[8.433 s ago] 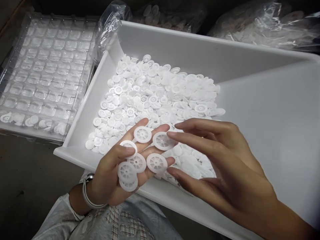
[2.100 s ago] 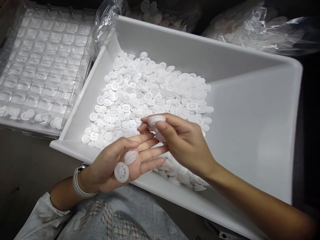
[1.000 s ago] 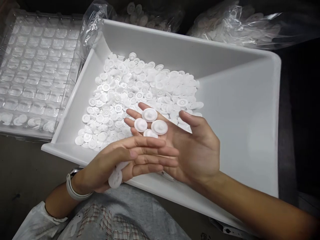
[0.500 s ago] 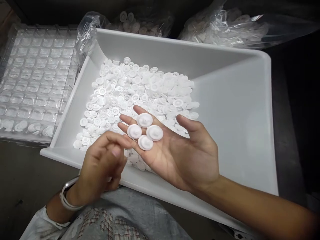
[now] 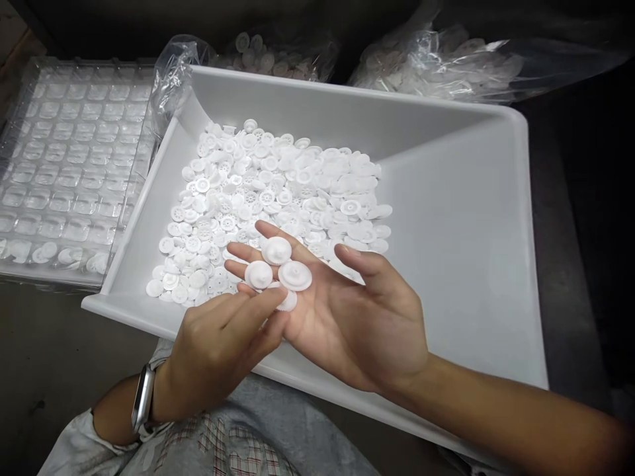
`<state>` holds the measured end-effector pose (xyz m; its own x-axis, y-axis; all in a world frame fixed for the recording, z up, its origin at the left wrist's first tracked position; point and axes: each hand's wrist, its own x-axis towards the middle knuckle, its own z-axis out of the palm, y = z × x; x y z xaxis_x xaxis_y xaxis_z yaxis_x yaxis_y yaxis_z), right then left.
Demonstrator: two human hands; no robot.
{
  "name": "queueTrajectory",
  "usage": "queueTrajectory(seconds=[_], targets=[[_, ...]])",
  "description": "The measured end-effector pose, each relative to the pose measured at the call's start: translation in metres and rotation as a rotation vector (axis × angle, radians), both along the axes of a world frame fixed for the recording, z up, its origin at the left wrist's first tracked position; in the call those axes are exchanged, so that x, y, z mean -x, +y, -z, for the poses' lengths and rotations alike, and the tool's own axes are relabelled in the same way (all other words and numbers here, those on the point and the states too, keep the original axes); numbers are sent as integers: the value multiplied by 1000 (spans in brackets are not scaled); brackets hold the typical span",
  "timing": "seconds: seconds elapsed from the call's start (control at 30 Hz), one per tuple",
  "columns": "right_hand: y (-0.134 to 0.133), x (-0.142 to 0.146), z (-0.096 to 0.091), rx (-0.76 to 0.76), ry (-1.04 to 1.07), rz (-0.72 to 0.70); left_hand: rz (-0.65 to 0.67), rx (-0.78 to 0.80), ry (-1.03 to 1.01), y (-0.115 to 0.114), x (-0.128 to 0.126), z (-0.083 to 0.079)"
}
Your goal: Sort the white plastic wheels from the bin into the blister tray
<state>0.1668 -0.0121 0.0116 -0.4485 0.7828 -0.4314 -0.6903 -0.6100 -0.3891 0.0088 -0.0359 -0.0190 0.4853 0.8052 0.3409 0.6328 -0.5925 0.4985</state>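
Right hand (image 5: 357,324) flat open, smooth round white plastic discs (image 5: 276,251) on fingers (image 5: 241,252) | left hand (image 5: 218,344) half-curled, tips touching lowest disc (image 5: 289,302), grip unclear

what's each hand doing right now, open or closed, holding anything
Right hand: open, palm up, white discs resting on its fingers.
Left hand: fingertips on the nearest disc there; whether it grips cannot be told.

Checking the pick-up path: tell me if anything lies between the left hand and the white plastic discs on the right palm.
Nothing visible. The left hand touches one round white plastic disc on the open right hand; three more lie uncovered.
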Motion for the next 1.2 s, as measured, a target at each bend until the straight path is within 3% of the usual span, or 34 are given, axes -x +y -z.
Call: queueTrajectory(seconds=[0.1,0.23,0.3,0.43,0.57,0.73,0.9,1.03,1.2], targets=[[1,3,0,15,5,22,-27,190,-237,0,3,-2],[7,7,3,98,-254,25,-36,964,-1083,7,12,-9],[11,8,7,124,-424,16,-75,1142,-1360,16,18,-12],[22,10,14,-26,-650,-138,-144,1240,-1647,35,34,-16],[51,33,14,-341,-954,-412,-31,1363,-1837,39,43,-13],[114,127,7,-704,-1106,-648,150,1385,-1961,31,47,-5],[163,225,3,-1038,-1292,-1104,130,1318,-2073,31,55,-3],[167,248,6,-1230,-1468,-1463,168,1368,-2079,33,59,-5],[151,242,6,-1456,-1635,-1545,270,1460,-2052,33,56,-3]])
